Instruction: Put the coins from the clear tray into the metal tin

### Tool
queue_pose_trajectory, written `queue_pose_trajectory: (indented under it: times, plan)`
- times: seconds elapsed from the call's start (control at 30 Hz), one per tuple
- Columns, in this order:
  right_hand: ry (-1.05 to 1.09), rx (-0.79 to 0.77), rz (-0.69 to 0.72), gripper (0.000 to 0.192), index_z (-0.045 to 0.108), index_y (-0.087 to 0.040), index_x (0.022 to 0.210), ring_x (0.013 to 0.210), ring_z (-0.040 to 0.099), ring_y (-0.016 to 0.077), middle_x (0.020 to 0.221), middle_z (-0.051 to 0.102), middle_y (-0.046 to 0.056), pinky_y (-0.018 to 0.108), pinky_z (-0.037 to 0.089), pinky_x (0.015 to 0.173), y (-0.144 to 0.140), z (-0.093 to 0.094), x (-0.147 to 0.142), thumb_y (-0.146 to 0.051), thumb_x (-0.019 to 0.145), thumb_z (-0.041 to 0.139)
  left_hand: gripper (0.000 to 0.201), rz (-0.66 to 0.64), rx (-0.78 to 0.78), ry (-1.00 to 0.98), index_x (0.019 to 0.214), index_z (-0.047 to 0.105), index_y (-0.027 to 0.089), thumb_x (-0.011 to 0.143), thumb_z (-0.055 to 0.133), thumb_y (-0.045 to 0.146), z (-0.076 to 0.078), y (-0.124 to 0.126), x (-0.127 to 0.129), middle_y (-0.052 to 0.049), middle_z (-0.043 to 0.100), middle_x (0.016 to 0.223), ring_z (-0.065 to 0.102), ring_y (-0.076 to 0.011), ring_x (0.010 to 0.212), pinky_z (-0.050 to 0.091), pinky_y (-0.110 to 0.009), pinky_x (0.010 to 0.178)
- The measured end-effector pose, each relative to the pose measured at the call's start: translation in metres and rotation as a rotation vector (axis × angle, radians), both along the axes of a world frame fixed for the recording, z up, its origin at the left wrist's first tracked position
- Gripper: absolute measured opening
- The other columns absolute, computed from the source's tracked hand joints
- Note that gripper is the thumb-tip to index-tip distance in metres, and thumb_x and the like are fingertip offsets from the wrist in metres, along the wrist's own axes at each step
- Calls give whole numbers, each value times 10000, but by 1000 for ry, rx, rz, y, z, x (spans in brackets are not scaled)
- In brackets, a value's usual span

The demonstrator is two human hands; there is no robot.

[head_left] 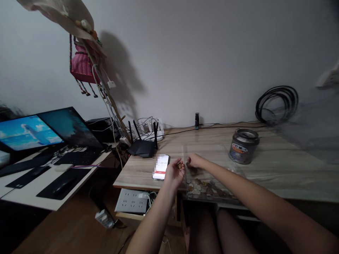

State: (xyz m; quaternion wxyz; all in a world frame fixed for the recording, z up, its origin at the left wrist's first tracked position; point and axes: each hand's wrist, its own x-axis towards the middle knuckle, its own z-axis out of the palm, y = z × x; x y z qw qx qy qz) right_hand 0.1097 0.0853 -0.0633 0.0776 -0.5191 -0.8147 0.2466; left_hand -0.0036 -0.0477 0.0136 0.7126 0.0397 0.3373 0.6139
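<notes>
My left hand (174, 173) is turned palm up with its fingers curled around a few coins (180, 165). Close beside it, my right hand (195, 161) pinches a small dark coin (188, 164). Below my right hand and forearm, a pile of silver, gold and copper coins (203, 187) lies in a transparent box (188, 197) at the desk's front edge. My right forearm crosses over part of this box. A phone (160, 167) with a lit screen rests on the desk just left of my left hand.
A dark metal tin (243, 146) stands to the right on the wooden desk (278, 169). A black router (143, 147) sits at the left, and a small black bottle (197, 121) is by the wall. Coiled black cable (277, 106) leans there too. A power strip (131, 201) lies below the desktop.
</notes>
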Motion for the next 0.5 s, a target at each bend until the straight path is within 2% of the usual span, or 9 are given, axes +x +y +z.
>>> queue_pose_trajectory:
  times: [0.1,0.23,0.4,0.5]
  plan:
    - [3,-30,46,233,657,-127,786,563,474,91,571,550,-36,191,343,522,-6,7,11,-183,560,652,152,-21,-11,-20,722,539,97,796,417,43,-3,0,5,-36,539,572,521,-73,489,438,-147,472]
    - [-9,-69,93,397,649,-141,882,532,449,87,550,518,-65,189,323,486,-21,14,28,-151,486,673,145,-32,-31,-50,741,555,94,786,423,54,-7,-1,11,-51,553,610,541,-87,534,457,-170,514]
    - [-13,-96,107,122,610,-146,615,487,424,77,485,482,-60,194,306,468,-35,16,34,-125,497,636,159,-29,-40,-45,742,550,93,805,408,59,-4,-3,17,-50,545,612,536,-83,542,452,-161,522]
    - [8,-105,90,59,586,-143,560,438,401,77,421,434,-67,204,301,451,-37,16,37,-120,514,615,154,-48,-39,-32,741,545,94,807,410,59,-3,-6,19,-44,540,612,525,-75,531,447,-155,519]
